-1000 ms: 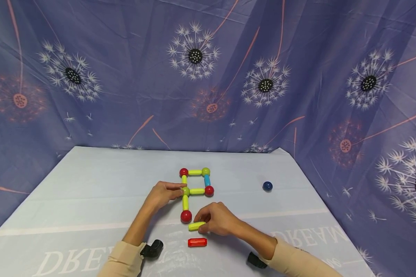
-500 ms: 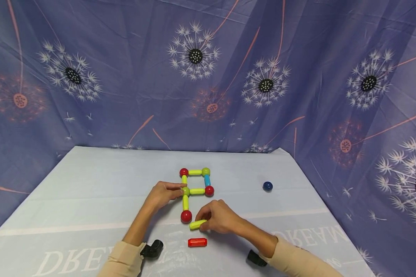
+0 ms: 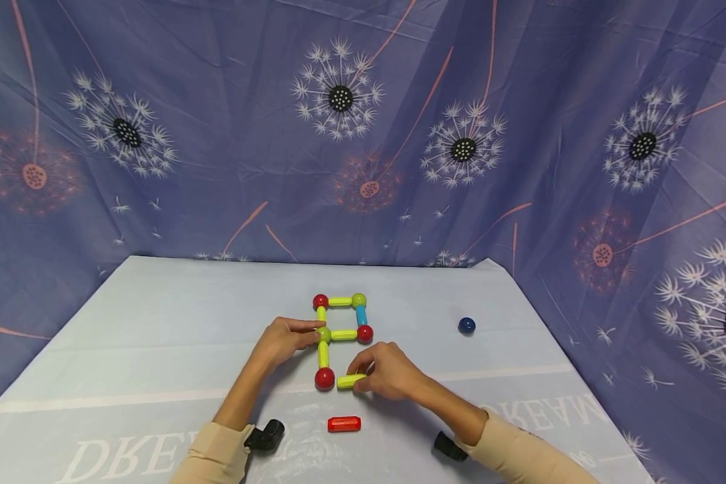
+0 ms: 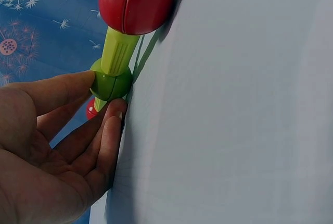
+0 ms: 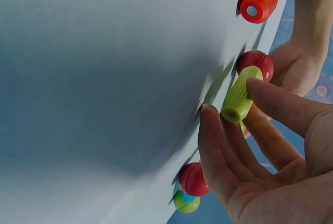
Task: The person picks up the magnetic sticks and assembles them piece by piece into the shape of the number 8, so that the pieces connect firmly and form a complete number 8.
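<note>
A frame of yellow-green rods, one blue rod (image 3: 361, 316) and red and green balls lies on the white-covered table. My left hand (image 3: 286, 343) pinches the green ball (image 4: 112, 82) at its left junction, fingertips on both sides in the left wrist view. From that ball a rod (image 3: 323, 355) runs toward me to a red ball (image 3: 324, 379). Just right of this red ball, my right hand (image 3: 390, 371) holds a loose yellow-green magnetic rod (image 3: 347, 382) between thumb and fingers. A small gap separates rod and ball in the head view.
A red rod (image 3: 344, 424) lies loose nearer me, a round metal disc in its end. Off to the right sits a dark blue ball (image 3: 467, 325). Behind the table (image 3: 175, 323) hangs a purple dandelion-print cloth (image 3: 230, 134). Black wrist cameras (image 3: 266, 435) sit under the sleeves.
My right hand has carried the yellow-green rod away from me and slightly right, level with the near red ball. My left hand and the frame have stayed in place.
</note>
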Action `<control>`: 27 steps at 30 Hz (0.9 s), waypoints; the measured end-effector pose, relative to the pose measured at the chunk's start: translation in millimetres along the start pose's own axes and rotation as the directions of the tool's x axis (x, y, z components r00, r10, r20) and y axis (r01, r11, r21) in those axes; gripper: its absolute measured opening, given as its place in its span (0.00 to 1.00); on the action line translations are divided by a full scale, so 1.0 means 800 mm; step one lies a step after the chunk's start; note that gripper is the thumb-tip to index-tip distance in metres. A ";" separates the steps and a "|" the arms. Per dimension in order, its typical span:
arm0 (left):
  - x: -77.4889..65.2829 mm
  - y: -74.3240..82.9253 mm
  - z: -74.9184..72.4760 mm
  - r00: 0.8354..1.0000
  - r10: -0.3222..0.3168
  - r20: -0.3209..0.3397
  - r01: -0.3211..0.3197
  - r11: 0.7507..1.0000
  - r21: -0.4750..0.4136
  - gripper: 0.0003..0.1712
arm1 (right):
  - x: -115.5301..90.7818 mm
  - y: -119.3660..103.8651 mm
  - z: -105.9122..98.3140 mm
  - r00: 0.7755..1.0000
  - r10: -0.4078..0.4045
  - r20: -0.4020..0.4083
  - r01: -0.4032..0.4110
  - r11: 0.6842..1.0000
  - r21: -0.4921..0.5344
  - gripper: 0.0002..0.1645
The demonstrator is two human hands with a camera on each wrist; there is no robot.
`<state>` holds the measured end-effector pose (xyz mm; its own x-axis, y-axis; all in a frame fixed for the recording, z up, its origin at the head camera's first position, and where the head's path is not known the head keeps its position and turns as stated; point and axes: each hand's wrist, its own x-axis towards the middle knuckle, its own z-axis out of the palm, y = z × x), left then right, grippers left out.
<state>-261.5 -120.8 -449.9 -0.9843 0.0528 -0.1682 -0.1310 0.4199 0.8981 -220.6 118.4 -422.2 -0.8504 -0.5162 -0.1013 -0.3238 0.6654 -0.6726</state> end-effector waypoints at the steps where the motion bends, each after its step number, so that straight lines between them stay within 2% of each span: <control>1: 0.001 -0.001 0.000 1.000 0.003 0.000 -0.003 1.000 0.000 0.13 | 0.001 0.000 0.000 1.000 0.000 -0.003 0.000 1.000 0.004 0.08; 11: -0.001 0.001 0.000 1.000 0.024 0.007 -0.024 1.000 0.002 0.14 | 0.007 0.004 -0.001 1.000 0.011 -0.025 -0.011 1.000 0.019 0.08; 17: -0.002 0.002 -0.001 1.000 0.016 0.008 -0.016 1.000 -0.001 0.14 | 0.007 0.004 0.000 1.000 -0.005 -0.030 0.005 1.000 0.018 0.09; 27: -0.003 0.001 -0.001 1.000 0.018 0.002 -0.018 1.000 -0.001 0.14 | 0.009 0.001 0.003 0.999 0.018 -0.036 -0.018 1.000 0.015 0.08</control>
<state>-259.3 -121.0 -448.6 -0.9863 0.0621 -0.1530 -0.1135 0.4177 0.9015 -225.9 114.4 -425.2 -0.8704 -0.4845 -0.0873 -0.3027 0.6665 -0.6813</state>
